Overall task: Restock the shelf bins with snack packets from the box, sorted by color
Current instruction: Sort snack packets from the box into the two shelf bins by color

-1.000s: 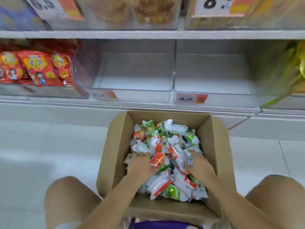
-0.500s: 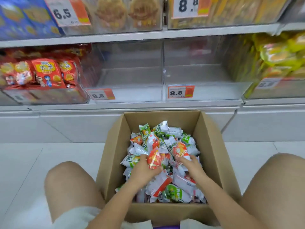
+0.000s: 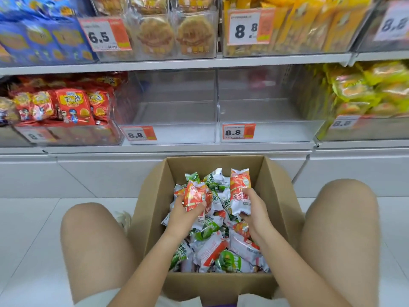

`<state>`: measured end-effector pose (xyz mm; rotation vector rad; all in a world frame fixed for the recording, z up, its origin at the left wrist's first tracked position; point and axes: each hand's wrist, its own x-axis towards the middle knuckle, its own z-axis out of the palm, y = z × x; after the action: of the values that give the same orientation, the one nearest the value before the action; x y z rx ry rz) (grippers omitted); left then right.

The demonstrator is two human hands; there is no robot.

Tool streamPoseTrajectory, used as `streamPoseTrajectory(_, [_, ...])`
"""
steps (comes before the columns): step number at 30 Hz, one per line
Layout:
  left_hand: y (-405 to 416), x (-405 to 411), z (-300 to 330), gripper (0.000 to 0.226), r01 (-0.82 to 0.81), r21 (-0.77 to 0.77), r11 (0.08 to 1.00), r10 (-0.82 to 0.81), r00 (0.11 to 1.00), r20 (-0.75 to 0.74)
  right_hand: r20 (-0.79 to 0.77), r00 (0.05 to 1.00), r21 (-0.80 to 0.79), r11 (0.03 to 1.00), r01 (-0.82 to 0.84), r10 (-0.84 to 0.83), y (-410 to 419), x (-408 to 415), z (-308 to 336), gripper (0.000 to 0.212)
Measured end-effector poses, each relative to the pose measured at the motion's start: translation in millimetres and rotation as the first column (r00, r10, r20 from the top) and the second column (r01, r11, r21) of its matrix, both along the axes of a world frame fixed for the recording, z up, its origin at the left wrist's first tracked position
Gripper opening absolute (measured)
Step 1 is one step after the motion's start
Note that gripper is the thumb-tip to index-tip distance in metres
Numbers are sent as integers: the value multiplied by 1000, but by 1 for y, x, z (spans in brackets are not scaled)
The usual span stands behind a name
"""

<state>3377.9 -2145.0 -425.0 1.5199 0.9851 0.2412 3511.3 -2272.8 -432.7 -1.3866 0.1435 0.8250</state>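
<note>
The left hand (image 3: 184, 214) grips an orange-and-white snack packet (image 3: 194, 197), long axis tilted up and away. The right hand (image 3: 254, 208) grips a second orange-and-white packet (image 3: 240, 191), upright, orange end up. Both are above the open brown cardboard box (image 3: 152, 202) of mixed orange and green packets (image 3: 212, 247). Two clear plastic shelf bins (image 3: 174, 116) hold nothing.

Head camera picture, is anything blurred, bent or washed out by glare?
Head view: white shelf edge bows from wide-angle distortion; red snack bags at left look soft; clear empty bins show faint reflections; brown cardboard box is evenly lit.
</note>
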Motion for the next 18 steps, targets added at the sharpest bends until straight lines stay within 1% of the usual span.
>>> streamPoseTrajectory(3, [8, 5, 2, 81, -2, -66, 998, 5, 999, 54, 34, 999, 12, 1000, -29, 28, 5, 2, 3, 38])
streamPoseTrajectory(5, [14, 10, 4, 84, -6, -110, 994, 16, 996, 89, 37, 999, 28, 999, -40, 39, 5, 3, 5, 39])
streamPoseTrajectory(6, [16, 13, 5, 87, -13, -146, 989, 28, 994, 102, 47, 998, 29, 999, -33, 32, 6, 4, 4, 47])
streamPoseTrajectory(8, [20, 18, 7, 101, -18, -246, 969, 51, 990, 129, 53, 998, 22, 999, -35, 33, 9, 6, 0, 76])
streamPoseTrajectory(9, [22, 20, 7, 106, -12, -302, 953, 56, 989, 137, 55, 998, 22, 999, -31, 30, 10, 8, -5, 87])
streamPoseTrajectory(10, [23, 21, 5, 105, 1, -351, 936, 55, 987, 148, 62, 998, 35, 999, -32, 30, 11, 9, -10, 92])
streamPoseTrajectory(12, [25, 23, 3, 95, 40, -408, 912, 28, 987, 157, 54, 998, 54, 998, -39, 36, 13, 12, -14, 93])
streamPoseTrajectory(15, [28, 27, 3, 74, 104, -387, 916, -40, 985, 171, 44, 999, 69, 997, -18, 15, 16, 16, -12, 93])
streamPoseTrajectory(16, [30, 27, 1, 71, 100, -379, 920, -39, 986, 164, 42, 999, 77, 997, -18, 14, 17, 17, -13, 92])
streamPoseTrajectory(18, [34, 29, 2, 75, 64, -342, 938, -13, 989, 150, 52, 998, 79, 997, -26, 22, 18, 20, -11, 89])
